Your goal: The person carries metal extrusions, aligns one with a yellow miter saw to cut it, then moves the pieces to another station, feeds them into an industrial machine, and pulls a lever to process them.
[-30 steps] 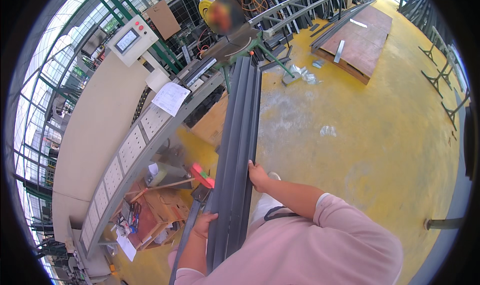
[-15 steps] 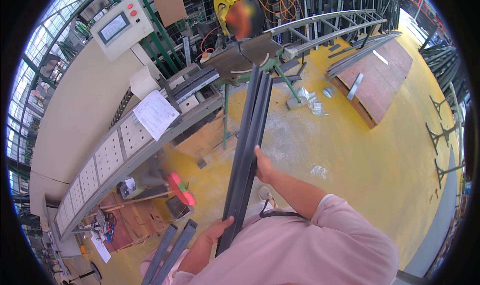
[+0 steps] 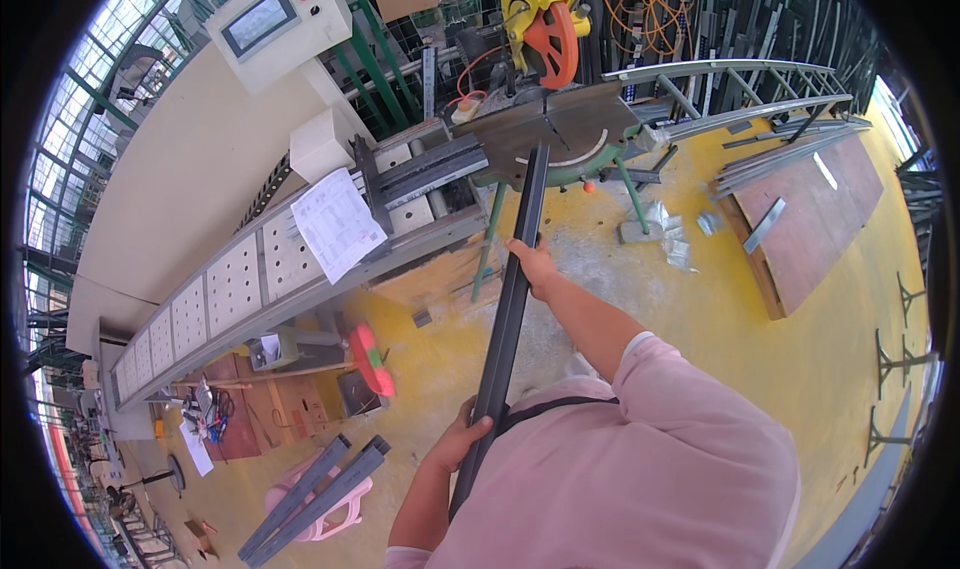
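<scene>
A long dark grey metal profile (image 3: pixel 508 324) stretches from beside my body up to the near edge of the cut-off saw's table (image 3: pixel 590 119). My right hand (image 3: pixel 533 266) is wrapped round it at mid-length. Lower down, close to my shirt, my left hand (image 3: pixel 464 439) grips the same profile with the thumb on top. Beyond its far end stands a cut-off saw (image 3: pixel 550 39) with a yellow body and an orange guard. The profile's near end is partly hidden by my body.
To the left runs a perforated conveyor bench (image 3: pixel 235 279), with a paper sheet (image 3: pixel 338 224) and dark profiles (image 3: pixel 430 172) lying on it. A control panel (image 3: pixel 278 24) stands behind. Two grey profiles (image 3: pixel 318 499) rest on a pink stool (image 3: pixel 345 514). A wooden board stack (image 3: pixel 810 229) lies at right.
The profile has turned, showing a narrower side, and its far end now overlaps the saw table's near edge. Both hands still hold it. The stool at lower left has come into view.
</scene>
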A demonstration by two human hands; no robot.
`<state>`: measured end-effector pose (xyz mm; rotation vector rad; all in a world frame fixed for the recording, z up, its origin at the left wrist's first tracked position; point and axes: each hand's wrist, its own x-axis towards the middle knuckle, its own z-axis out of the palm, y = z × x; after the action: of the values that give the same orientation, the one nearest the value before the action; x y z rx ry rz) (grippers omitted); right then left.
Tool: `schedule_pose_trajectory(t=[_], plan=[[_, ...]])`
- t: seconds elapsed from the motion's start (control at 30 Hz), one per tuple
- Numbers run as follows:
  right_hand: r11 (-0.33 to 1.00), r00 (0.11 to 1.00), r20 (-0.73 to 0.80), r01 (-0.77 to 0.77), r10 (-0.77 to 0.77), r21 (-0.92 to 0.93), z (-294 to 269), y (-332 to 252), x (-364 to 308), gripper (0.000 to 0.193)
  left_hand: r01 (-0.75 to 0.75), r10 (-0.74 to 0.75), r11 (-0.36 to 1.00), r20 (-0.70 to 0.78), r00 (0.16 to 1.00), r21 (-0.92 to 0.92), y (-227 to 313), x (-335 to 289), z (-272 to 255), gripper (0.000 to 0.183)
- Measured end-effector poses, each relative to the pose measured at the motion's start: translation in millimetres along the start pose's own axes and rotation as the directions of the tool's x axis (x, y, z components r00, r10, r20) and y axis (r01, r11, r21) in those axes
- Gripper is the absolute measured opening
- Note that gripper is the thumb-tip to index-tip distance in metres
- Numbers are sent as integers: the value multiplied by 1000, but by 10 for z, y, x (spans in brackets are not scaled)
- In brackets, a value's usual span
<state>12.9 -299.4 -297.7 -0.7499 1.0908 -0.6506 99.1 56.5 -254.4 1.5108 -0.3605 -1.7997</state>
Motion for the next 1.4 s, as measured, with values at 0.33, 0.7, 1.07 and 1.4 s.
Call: schedule_pose_trajectory(t=[0.33,0.7,1.07,1.4], plan=[[986,1000,-3,9,-10,-167,-356,-536,1022,95,216,-216,976,-30,976,-17,559,215,432,95],[956,984,139,-68,112,-287,-464,-991,1347,102,295,-300,947,-23,954,-126,638,600,587,74],[753,904,269,-83,333,-652,-905,-1266,1608,97,136,-156,973,-99,983,-185,547,787,708,69],[-218,2,316,722,-949,-657,-745,-5383,962,45,156,-193,947,-109,975,-279,426,755,690,53]])
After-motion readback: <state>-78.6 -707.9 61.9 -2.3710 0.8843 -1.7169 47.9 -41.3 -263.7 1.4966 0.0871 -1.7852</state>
